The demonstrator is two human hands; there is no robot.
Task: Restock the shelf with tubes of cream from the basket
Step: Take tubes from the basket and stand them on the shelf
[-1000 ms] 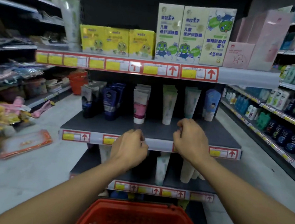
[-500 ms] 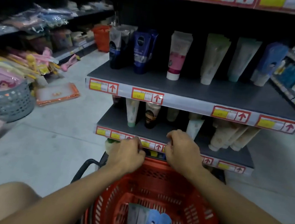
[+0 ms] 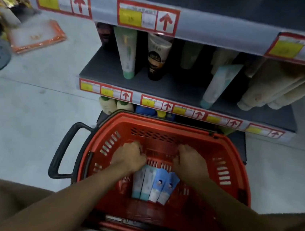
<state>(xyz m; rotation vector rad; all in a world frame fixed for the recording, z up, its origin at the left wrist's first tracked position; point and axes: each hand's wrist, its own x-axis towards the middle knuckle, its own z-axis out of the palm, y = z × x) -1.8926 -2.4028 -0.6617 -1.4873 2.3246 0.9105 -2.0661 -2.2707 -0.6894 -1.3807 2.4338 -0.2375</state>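
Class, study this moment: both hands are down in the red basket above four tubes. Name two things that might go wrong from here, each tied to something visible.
1. The four tubes lie packed side by side in the basket, so the left hand or right hand might lift the wrong one.
2. The leaning tube on the shelf might topple if bumped while stocking.

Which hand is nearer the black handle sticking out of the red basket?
Left. The left hand is inside the red plastic basket on the side where the black loop handle sticks out; the right hand is across the basket, farther away.
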